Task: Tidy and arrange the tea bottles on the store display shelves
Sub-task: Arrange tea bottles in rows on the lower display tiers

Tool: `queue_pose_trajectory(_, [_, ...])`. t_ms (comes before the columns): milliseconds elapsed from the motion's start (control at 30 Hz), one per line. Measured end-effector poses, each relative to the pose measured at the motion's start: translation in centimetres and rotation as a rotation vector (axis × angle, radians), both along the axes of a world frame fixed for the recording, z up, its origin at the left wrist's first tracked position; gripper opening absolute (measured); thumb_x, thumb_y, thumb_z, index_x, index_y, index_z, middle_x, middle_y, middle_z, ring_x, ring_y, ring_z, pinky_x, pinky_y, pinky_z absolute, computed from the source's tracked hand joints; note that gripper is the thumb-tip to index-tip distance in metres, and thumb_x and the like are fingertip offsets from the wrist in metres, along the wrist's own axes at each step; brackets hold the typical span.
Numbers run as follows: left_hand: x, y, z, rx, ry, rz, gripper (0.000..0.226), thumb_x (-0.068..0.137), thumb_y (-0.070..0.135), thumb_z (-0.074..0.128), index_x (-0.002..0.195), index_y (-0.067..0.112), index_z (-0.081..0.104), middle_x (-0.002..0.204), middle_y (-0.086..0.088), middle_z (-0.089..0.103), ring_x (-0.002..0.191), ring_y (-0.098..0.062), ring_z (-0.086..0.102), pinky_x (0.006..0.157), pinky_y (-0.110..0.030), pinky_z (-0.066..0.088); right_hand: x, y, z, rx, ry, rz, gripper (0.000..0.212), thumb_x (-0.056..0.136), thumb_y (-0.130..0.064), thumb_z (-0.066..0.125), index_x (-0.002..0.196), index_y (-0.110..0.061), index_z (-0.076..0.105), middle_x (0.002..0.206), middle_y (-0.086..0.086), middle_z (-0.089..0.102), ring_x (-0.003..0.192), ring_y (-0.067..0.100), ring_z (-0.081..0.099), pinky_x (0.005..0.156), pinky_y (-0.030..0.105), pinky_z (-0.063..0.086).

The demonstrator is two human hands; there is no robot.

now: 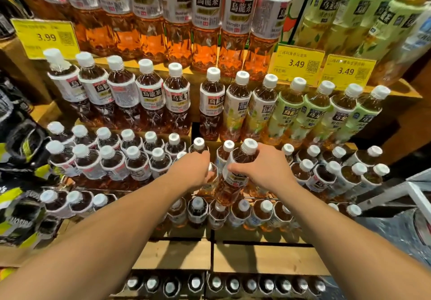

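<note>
Stepped wooden shelves (pixel 394 92) hold rows of white-capped oolong tea bottles. My right hand (pixel 268 169) grips an amber tea bottle (pixel 233 178) by its white label, holding it tilted above the middle tier. My left hand (pixel 198 169) reaches among the bottles just left of it, its fingers curled round a partly hidden bottle (pixel 211 179) next to a standing bottle (pixel 198 145). White-labelled bottles (pixel 151 96) stand in the row above on the left. Green-labelled bottles (pixel 312 113) stand on the right.
Large amber bottles (pixel 177 19) fill the top shelf. Yellow price tags (pixel 296 63) read 3.49, and another tag (pixel 46 37) reads 3.99. Black and yellow packages (pixel 21 141) crowd the left edge. Lower tiers hold more bottles (pixel 242 211). A white frame (pixel 417 197) stands at right.
</note>
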State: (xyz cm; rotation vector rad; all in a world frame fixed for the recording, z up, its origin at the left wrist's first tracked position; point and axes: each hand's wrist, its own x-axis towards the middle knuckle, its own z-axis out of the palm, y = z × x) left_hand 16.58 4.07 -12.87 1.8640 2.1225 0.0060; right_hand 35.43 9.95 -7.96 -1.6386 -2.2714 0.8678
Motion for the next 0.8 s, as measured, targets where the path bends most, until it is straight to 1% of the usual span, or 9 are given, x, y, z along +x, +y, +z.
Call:
queue_pose_trajectory(67, [-0.6,-1.0,0.2,0.023,-0.005,-0.005,0.033,0.095,0.041,0.054,0.107,0.011,0.044,0.089,-0.006,0.064,0.084,-0.026,0.061,0.073,-0.041,0.053,-0.3,-0.1,0.0,-0.001,0.0,0.017,0.09,0.05,-0.078,0.068,0.114,-0.015,0.067,0.091,-0.001,0.072,0.081,0.017,0.067,0.058,0.03,0.049])
queue_pose_trajectory(200, [-1.0,-1.4,3.4,0.174,-0.083,0.053,0.033,0.094,0.046,0.051,0.1,0.015,0.042,0.076,-0.003,0.058,0.068,-0.021,0.057,0.055,-0.036,0.044,-0.7,-0.2,0.4,0.02,-0.009,0.008,0.067,0.059,-0.071,0.077,0.105,-0.023,0.068,0.091,-0.006,0.071,0.082,0.016,0.066,0.066,0.035,0.055])
queue_pose_trajectory(333, [-1.5,-2.6,6.9,0.24,-0.004,0.006,0.032,0.092,0.048,0.051,0.094,0.017,0.042,0.074,-0.002,0.056,0.068,-0.023,0.055,0.056,-0.038,0.047,-1.0,-0.7,0.8,0.05,-0.039,-0.004,0.064,0.064,-0.067,0.08,0.104,-0.019,0.067,0.091,-0.003,0.071,0.081,0.017,0.065,0.062,0.033,0.052])
queue_pose_trajectory(400, [-1.9,-3.8,7.9,0.257,0.052,-0.004,0.034,0.092,0.05,0.05,0.093,0.018,0.04,0.075,-0.002,0.056,0.07,-0.024,0.055,0.058,-0.039,0.047,-1.3,-0.9,0.9,0.061,-0.043,0.0,0.063,0.064,-0.066,0.081,0.103,-0.019,0.066,0.092,-0.003,0.071,0.082,0.017,0.064,0.066,0.035,0.054])
queue_pose_trajectory(500, [-3.1,-5.6,8.4,0.241,0.104,0.022,0.034,0.092,0.052,0.047,0.091,0.02,0.035,0.071,0.001,0.048,0.069,-0.025,0.05,0.056,-0.036,0.04,-2.1,-1.4,1.1,0.078,-0.032,0.007,0.062,0.063,-0.067,0.081,0.104,-0.021,0.068,0.095,-0.003,0.071,0.085,0.018,0.065,0.071,0.036,0.056])
queue_pose_trajectory(567, [-4.2,-6.7,8.5,0.238,0.109,0.054,0.035,0.092,0.054,0.046,0.093,0.019,0.038,0.071,0.0,0.048,0.069,-0.026,0.051,0.057,-0.037,0.043,-3.1,-1.7,1.1,0.074,-0.023,0.017,0.069,0.062,-0.068,0.08,0.11,-0.02,0.067,0.099,-0.001,0.072,0.09,0.021,0.065,0.074,0.038,0.057])
queue_pose_trajectory(600, [-4.7,-7.2,8.4,0.248,0.106,0.068,0.036,0.09,0.054,0.046,0.094,0.019,0.042,0.072,-0.001,0.051,0.07,-0.027,0.053,0.057,-0.038,0.046,-3.7,-2.0,1.2,0.075,-0.024,0.023,0.066,0.064,-0.067,0.08,0.108,-0.019,0.066,0.098,-0.001,0.071,0.09,0.022,0.065,0.074,0.039,0.057])
queue_pose_trajectory(700, [-5.3,-8.8,8.8,0.271,0.053,0.107,0.032,0.088,0.05,0.049,0.083,0.021,0.037,0.065,0.0,0.047,0.067,-0.026,0.053,0.055,-0.035,0.042,-5.2,-2.4,0.9,0.097,-0.013,0.056,0.049,0.066,-0.06,0.081,0.09,-0.021,0.063,0.087,-0.003,0.068,0.085,0.021,0.064,0.068,0.036,0.051])
queue_pose_trajectory(800, [-6.0,-10.4,9.1,0.273,0.04,0.14,0.034,0.088,0.048,0.052,0.081,0.019,0.037,0.063,0.002,0.045,0.063,-0.022,0.048,0.052,-0.032,0.033,-6.3,-2.7,0.2,0.087,-0.023,0.067,0.045,0.067,-0.057,0.082,0.086,-0.022,0.06,0.084,-0.006,0.065,0.081,0.019,0.06,0.059,0.032,0.042])
